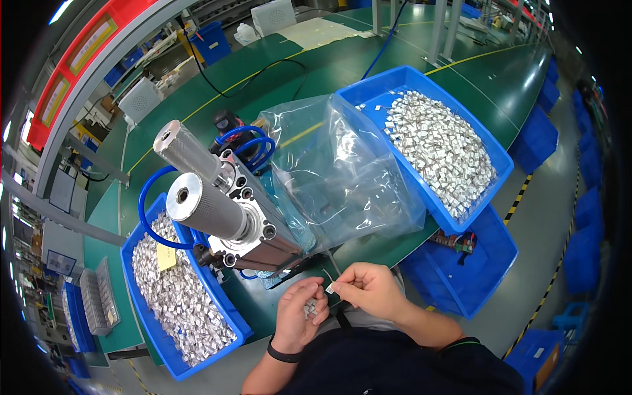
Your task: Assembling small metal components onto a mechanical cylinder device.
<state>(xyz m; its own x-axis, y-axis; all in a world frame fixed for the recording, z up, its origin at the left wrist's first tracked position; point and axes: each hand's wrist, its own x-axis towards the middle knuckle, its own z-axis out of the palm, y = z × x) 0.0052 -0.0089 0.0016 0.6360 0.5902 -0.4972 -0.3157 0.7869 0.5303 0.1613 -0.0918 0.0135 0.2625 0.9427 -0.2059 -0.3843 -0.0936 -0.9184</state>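
Note:
At the table's near edge, my left hand [301,313] is curled around several small white parts, with some showing between its fingers. Just right of it, my right hand [372,290] pinches one small white block with a thin wire lead [330,288] between thumb and forefinger. The lead points up and away. Beyond my hands stands a metal pneumatic press [253,227] with two knurled silver cylinders and blue air hoses. On the left, a blue tray [230,314] holds a heap of similar white parts with a yellow note on top. Another blue tray [368,84] at the far right holds more.
A clear plastic bag [349,178] lies between the press and the right tray. Below that tray is a blue bin [434,280] with a circuit board [459,243] near its edge. A black cable [247,82] crosses the green table [197,141]. Grey divided trays [99,299] sit far left.

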